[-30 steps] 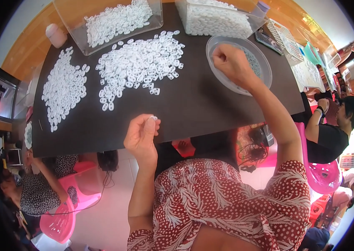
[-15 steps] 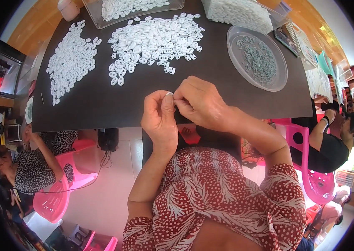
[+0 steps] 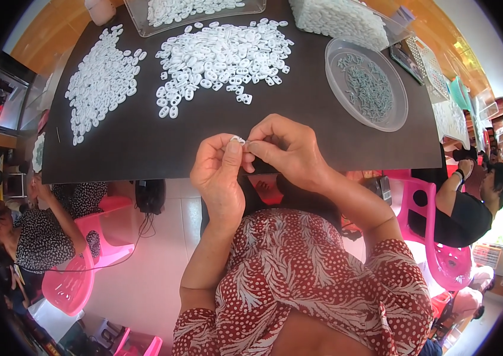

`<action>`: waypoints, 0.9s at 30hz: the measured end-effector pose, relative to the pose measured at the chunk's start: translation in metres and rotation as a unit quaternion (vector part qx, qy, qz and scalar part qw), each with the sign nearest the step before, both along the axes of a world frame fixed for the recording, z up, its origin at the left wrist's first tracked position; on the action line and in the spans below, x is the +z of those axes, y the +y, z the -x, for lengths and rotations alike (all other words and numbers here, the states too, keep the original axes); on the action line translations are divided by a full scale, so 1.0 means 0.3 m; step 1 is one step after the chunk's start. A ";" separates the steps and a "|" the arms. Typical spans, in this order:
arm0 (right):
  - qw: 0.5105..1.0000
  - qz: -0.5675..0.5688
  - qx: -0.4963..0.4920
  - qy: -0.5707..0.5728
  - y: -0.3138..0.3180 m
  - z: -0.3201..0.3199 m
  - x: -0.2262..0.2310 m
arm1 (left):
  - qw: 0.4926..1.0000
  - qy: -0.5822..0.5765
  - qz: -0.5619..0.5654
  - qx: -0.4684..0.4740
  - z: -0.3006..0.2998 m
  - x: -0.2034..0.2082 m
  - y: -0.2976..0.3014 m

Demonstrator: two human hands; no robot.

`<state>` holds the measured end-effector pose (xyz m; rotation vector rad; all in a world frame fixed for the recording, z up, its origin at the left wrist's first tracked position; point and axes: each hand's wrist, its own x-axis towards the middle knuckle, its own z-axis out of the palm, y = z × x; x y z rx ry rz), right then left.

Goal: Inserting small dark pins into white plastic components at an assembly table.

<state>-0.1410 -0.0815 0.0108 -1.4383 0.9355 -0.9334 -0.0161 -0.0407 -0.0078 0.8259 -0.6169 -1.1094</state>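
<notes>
My left hand (image 3: 219, 169) pinches a small white plastic piece (image 3: 238, 139) between thumb and forefinger, above the near edge of the dark table (image 3: 144, 142). My right hand (image 3: 293, 148) meets it from the right, thumb and forefinger pressed together against the piece. Whatever is between the right fingertips is too small to make out. Beyond my hands lies a broad pile of white oval pieces with holes (image 3: 222, 56). A second heap of white pieces (image 3: 100, 86) spreads to its left. At the right, a round clear dish (image 3: 382, 123) holds many small grey-green parts (image 3: 367, 89).
Clear bins of white pieces (image 3: 195, 9) (image 3: 340, 24) stand at the far edge. A phone-like dark object (image 3: 406, 62) lies beside a white perforated basket (image 3: 426, 65). People sit at left (image 3: 49, 237) and right (image 3: 465, 207) on pink chairs (image 3: 70, 288).
Both hands have shifted slightly toward me, the left also a little leftward. More of the white piece shows at the left fingertips. The piles and dish stay as they were.
</notes>
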 end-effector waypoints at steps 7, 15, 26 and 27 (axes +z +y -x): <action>0.989 0.113 0.034 0.092 -0.017 0.019 0.032 | 0.999 -0.050 -0.019 -0.010 -0.036 0.013 0.015; 0.985 0.094 0.061 0.129 -0.008 0.003 0.046 | 0.997 -0.070 -0.011 -0.007 -0.043 0.010 0.029; 0.979 0.139 0.058 0.138 -0.009 -0.010 0.039 | 0.997 -0.079 -0.024 -0.014 -0.056 0.008 0.037; 0.979 0.139 0.058 0.138 -0.010 -0.010 0.036 | 0.997 -0.078 -0.024 -0.013 -0.058 0.008 0.037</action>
